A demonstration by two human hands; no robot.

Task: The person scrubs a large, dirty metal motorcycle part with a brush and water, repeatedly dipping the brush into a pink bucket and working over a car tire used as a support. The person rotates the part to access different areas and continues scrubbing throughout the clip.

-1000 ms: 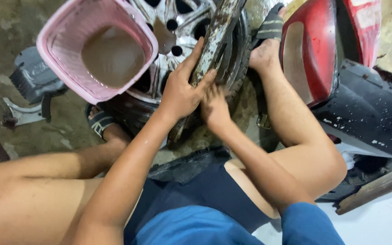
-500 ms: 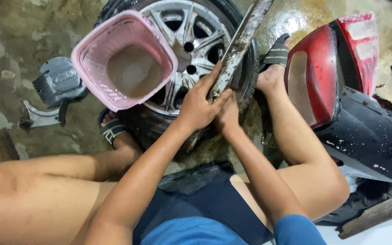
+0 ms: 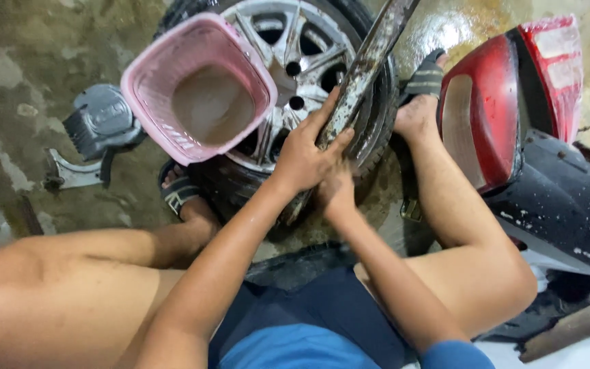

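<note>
Now our left hand [image 3: 305,157] and right hand [image 3: 336,195] are both clamped on the dirty bar [image 3: 360,82] wedged into the tire [image 3: 377,133] in the middle. Wet hands could slip, and the pink basket [image 3: 196,89] might tip.

Dim, glare on wet floor [image 3: 445,27], sharp

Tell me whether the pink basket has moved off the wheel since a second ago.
No. The pink basket sits on the same left part of the silver wheel; only the camera view shifted.

Pink basket [image 3: 199,82], red tail panel [image 3: 507,102], perhaps scooter's.
</note>
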